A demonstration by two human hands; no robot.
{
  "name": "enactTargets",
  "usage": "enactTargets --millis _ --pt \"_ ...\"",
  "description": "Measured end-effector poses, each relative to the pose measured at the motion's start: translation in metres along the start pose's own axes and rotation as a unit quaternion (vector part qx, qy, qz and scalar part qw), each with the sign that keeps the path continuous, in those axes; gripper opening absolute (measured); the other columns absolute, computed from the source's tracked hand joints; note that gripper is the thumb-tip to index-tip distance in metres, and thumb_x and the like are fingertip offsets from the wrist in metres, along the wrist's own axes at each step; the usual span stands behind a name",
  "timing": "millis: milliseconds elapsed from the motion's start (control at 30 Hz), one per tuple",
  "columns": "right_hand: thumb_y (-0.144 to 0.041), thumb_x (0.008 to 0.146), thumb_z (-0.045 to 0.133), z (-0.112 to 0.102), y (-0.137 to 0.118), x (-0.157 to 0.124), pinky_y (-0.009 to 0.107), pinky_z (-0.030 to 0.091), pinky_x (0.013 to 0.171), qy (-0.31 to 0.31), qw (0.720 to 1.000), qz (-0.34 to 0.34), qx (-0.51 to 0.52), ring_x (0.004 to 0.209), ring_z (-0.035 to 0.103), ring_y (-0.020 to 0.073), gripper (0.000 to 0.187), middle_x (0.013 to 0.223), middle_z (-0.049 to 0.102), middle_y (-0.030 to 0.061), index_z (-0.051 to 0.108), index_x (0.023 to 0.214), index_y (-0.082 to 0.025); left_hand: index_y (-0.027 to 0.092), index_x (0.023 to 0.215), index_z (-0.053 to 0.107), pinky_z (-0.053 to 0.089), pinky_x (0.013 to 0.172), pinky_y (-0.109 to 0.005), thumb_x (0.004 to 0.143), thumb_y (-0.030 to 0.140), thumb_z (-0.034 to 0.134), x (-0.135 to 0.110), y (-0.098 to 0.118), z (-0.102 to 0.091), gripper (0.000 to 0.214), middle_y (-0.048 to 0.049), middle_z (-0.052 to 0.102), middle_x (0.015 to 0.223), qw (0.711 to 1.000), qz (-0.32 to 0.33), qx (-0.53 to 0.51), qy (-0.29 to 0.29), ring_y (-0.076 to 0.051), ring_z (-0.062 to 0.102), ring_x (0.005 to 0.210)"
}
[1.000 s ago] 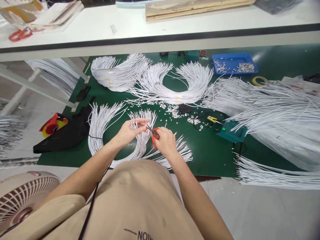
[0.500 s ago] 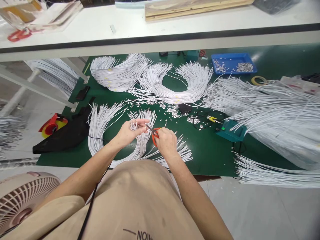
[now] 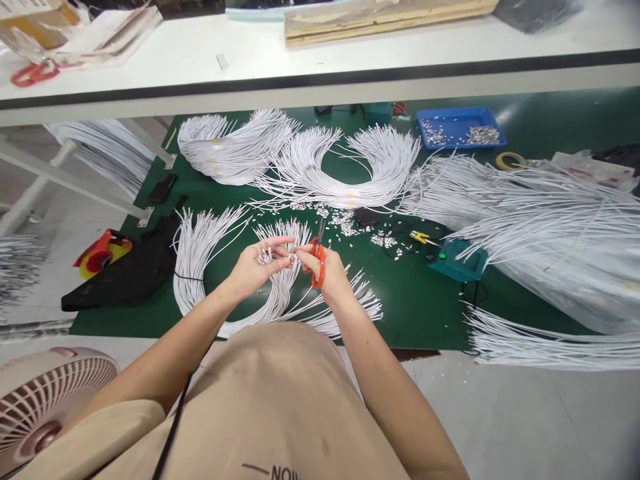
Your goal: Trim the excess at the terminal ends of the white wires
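My left hand is closed, thumb against fingers, with short white wire ends showing in its grip; whether they belong to the bundle below is hidden. A pair of red-handled scissors hangs in my right hand, its dark blades pointing away from me. The thumb and forefinger of that hand pinch close to the left fingertips, at a tiny pale piece too small to name. Under both hands lies a curved bundle of white wires with a dark tie round its left side.
More white wire bundles lie behind on the green table. Small silvery pieces are scattered there. A blue tray, a teal device and a tape dispenser stand around. A white shelf crosses above; a fan is left.
The scissors have swung from pointing left at the left hand to pointing away. My right thumb and forefinger have come up to the left fingertips. The left hand stays nearly still.
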State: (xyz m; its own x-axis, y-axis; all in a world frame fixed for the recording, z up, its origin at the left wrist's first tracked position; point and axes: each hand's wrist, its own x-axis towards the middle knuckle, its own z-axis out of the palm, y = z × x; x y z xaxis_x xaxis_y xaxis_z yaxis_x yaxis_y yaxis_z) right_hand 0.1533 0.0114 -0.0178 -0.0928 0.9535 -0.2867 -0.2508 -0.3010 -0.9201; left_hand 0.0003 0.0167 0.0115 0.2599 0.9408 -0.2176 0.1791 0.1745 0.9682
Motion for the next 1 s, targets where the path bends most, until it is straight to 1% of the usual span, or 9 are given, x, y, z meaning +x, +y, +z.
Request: enactTargets --millis 133,333,467,567,667,733,833,933,1000 --pt "-0.028 0.066 0.061 -0.001 0.005 -0.006 0.022 0.034 0.052 0.000 0.999 0.003 0.032 0.051 0.043 0.0084 0.019 0.050 0.047 -0.0043 0.069 0.078 -0.015 0.018 0.110 0.059 0.047 0.071 -0.027 0.068 0.031 0.068 -0.008 0.000 0.002 0.045 -0.0027 0.063 0.078 0.999 0.007 0.027 0.032 -0.014 0.057 0.072" --pt "-0.030 0.068 0.063 -0.004 0.012 -0.017 0.022 0.032 0.052 0.005 0.999 0.004 0.033 0.050 0.041 0.0081 0.018 0.050 0.045 -0.0046 0.069 0.076 -0.016 0.018 0.108 0.060 0.047 0.073 -0.028 0.066 0.030 0.070 -0.019 -0.002 0.004 0.045 -0.0020 0.064 0.077 0.997 0.016 0.033 0.062 -0.013 0.058 0.071" --pt "-0.032 0.068 0.063 0.001 0.008 -0.023 0.023 0.033 0.053 -0.007 0.999 -0.001 0.040 0.051 0.042 0.0083 0.020 0.051 0.047 -0.0041 0.069 0.079 -0.015 0.018 0.107 0.060 0.047 0.074 -0.029 0.065 0.030 0.070 -0.026 -0.002 0.006 0.044 -0.0024 0.064 0.076 0.997 0.020 0.028 0.067 -0.014 0.058 0.071" --pt "-0.032 0.069 0.062 0.006 0.004 -0.026 0.023 0.032 0.053 -0.017 0.999 -0.009 0.039 0.052 0.043 0.0087 0.022 0.051 0.048 -0.0036 0.069 0.079 -0.014 0.017 0.109 0.059 0.047 0.073 -0.029 0.066 0.029 0.069 -0.029 0.000 0.004 0.045 -0.0028 0.064 0.077 0.998 0.019 0.022 0.059 -0.014 0.059 0.071" --pt "-0.033 0.070 0.060 0.011 0.004 -0.027 0.023 0.033 0.054 -0.008 0.999 -0.022 0.029 0.052 0.042 0.0089 0.023 0.051 0.047 -0.0039 0.069 0.080 -0.014 0.017 0.110 0.058 0.047 0.069 -0.026 0.067 0.028 0.069 -0.030 -0.001 -0.001 0.045 -0.0025 0.064 0.078 0.999 0.018 0.018 0.046 -0.013 0.058 0.071" --pt "-0.034 0.072 0.059 0.014 0.008 -0.027 0.023 0.034 0.055 0.013 0.999 -0.038 -0.003 0.053 0.042 0.0090 0.024 0.052 0.047 -0.0038 0.069 0.081 -0.015 0.018 0.108 0.060 0.046 0.066 -0.025 0.068 0.029 0.069 -0.029 -0.002 -0.007 0.043 -0.0019 0.062 0.079 0.999 0.019 0.020 0.038 -0.013 0.058 0.070" --pt "-0.034 0.073 0.057 0.019 0.017 -0.027 0.024 0.036 0.058 0.066 0.991 -0.065 -0.099 0.057 0.046 0.0099 0.022 0.060 0.054 -0.0017 0.068 0.079 -0.016 0.019 0.104 0.062 0.047 0.065 -0.025 0.069 0.030 0.068 -0.025 -0.004 -0.017 0.038 -0.0015 0.060 0.081 1.000 0.010 0.007 0.020 -0.013 0.059 0.069" --pt "-0.034 0.075 0.055 0.026 0.030 -0.030 0.024 0.038 0.060 0.101 0.966 -0.093 -0.220 0.063 0.051 0.0118 0.021 0.071 0.059 0.0009 0.067 0.075 -0.017 0.017 0.104 0.061 0.048 0.068 -0.028 0.067 0.030 0.068 -0.022 -0.005 -0.027 0.039 -0.0019 0.060 0.081 0.999 -0.011 -0.030 0.007 -0.015 0.062 0.070" --pt "-0.033 0.077 0.052 0.031 0.037 -0.033 0.024 0.037 0.061 0.105 0.939 -0.117 -0.307 0.066 0.052 0.0126 0.020 0.075 0.060 0.0018 0.065 0.076 -0.018 0.017 0.103 0.060 0.047 0.069 -0.028 0.066 0.030 0.069 -0.021 -0.007 -0.033 0.040 -0.0022 0.060 0.082 0.998 -0.018 -0.054 0.008 -0.015 0.062 0.071"
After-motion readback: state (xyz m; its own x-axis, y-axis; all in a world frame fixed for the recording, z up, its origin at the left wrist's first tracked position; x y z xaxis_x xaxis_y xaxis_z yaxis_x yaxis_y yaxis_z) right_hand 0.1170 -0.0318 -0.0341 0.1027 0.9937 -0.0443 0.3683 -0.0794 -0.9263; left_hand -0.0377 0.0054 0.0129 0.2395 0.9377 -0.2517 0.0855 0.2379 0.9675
